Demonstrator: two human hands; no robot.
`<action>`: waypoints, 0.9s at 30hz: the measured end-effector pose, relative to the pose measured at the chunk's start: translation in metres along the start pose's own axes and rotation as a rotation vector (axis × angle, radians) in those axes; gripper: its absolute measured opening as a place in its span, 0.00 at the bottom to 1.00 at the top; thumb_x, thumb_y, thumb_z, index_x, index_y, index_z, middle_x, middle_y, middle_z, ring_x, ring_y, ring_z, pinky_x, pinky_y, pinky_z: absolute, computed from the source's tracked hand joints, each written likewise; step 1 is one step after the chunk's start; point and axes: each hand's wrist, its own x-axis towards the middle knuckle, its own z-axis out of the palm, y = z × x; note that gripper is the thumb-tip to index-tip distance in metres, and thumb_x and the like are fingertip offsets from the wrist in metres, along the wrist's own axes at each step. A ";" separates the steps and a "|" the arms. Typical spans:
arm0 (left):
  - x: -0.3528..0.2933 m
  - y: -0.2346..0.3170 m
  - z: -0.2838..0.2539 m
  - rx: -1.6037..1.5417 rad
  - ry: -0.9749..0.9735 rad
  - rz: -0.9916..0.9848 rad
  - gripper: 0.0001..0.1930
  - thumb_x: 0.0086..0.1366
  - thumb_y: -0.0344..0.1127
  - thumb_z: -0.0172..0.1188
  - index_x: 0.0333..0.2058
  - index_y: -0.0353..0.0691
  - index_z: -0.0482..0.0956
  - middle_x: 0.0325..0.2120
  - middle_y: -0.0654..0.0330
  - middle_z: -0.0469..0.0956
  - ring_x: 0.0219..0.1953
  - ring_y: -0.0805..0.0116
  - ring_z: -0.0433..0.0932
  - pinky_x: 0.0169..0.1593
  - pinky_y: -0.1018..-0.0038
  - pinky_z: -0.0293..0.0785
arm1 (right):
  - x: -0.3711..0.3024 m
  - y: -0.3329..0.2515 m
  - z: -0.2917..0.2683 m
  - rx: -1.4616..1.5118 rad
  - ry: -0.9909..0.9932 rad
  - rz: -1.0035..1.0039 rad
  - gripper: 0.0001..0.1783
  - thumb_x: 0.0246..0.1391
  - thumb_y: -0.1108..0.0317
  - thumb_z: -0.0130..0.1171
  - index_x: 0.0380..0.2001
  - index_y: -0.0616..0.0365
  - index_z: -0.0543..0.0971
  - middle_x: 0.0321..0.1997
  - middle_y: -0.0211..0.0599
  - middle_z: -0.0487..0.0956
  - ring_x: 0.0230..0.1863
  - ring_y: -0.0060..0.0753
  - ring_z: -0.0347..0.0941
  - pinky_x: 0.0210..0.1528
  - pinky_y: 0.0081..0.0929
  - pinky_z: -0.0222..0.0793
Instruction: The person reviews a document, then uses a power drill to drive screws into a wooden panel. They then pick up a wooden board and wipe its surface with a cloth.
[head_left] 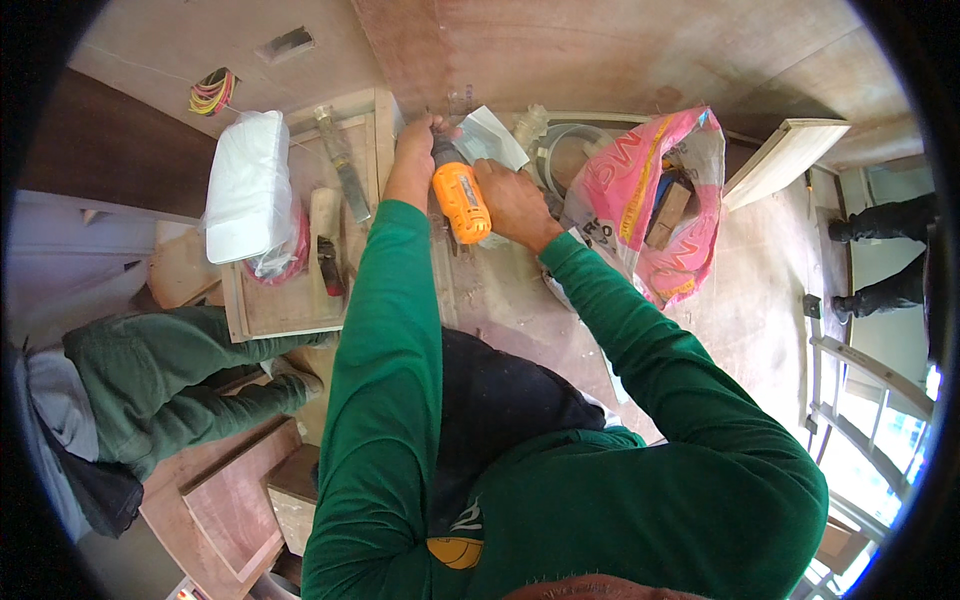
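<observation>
My right hand is wrapped round the handle of an orange power drill, whose dark front end points away from me toward the far panel. Beyond that front end, my left hand has its fingers drawn together close to the panel. Whatever the left fingers hold, if anything, is too small to make out. A pale sheet, like paper or plastic, lies just past my right hand. The tip of the drill is hidden between the hands.
Right of my hands a pink plastic bag holds wood pieces, beside a leaning board. On the left, a white wrapped package and tools lie on a wooden panel. People's legs show at far left and far right.
</observation>
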 end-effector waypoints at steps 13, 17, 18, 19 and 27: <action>0.014 -0.006 -0.005 0.065 -0.001 0.010 0.13 0.80 0.43 0.52 0.38 0.41 0.74 0.34 0.56 0.81 0.33 0.53 0.87 0.32 0.54 0.83 | 0.002 0.007 0.007 -0.011 0.035 -0.031 0.18 0.57 0.63 0.63 0.47 0.60 0.73 0.47 0.48 0.83 0.49 0.53 0.83 0.51 0.59 0.76; 0.008 -0.009 -0.021 0.140 0.004 0.106 0.18 0.78 0.49 0.57 0.43 0.36 0.76 0.37 0.54 0.82 0.37 0.55 0.86 0.37 0.53 0.84 | 0.006 0.003 0.010 -0.095 0.045 -0.074 0.17 0.58 0.63 0.62 0.47 0.59 0.74 0.47 0.46 0.82 0.48 0.52 0.84 0.49 0.57 0.77; -0.007 -0.015 -0.023 0.260 0.000 0.137 0.21 0.77 0.51 0.59 0.45 0.35 0.76 0.39 0.53 0.82 0.38 0.56 0.85 0.39 0.54 0.84 | 0.005 0.005 0.014 -0.114 0.045 -0.063 0.17 0.58 0.63 0.62 0.47 0.59 0.74 0.47 0.45 0.82 0.48 0.51 0.84 0.49 0.57 0.77; -0.037 -0.022 -0.016 0.381 0.029 0.170 0.24 0.75 0.53 0.61 0.48 0.32 0.75 0.41 0.51 0.82 0.41 0.57 0.85 0.42 0.57 0.84 | 0.004 0.008 0.017 -0.133 0.044 -0.043 0.17 0.58 0.63 0.62 0.47 0.58 0.75 0.47 0.45 0.82 0.48 0.51 0.84 0.48 0.56 0.77; -0.207 -0.075 0.007 0.691 0.294 0.444 0.42 0.64 0.57 0.74 0.59 0.26 0.69 0.50 0.44 0.80 0.45 0.58 0.84 0.50 0.64 0.82 | -0.002 -0.004 0.012 -0.071 0.020 0.020 0.21 0.56 0.64 0.64 0.51 0.60 0.73 0.50 0.50 0.82 0.51 0.57 0.82 0.53 0.55 0.75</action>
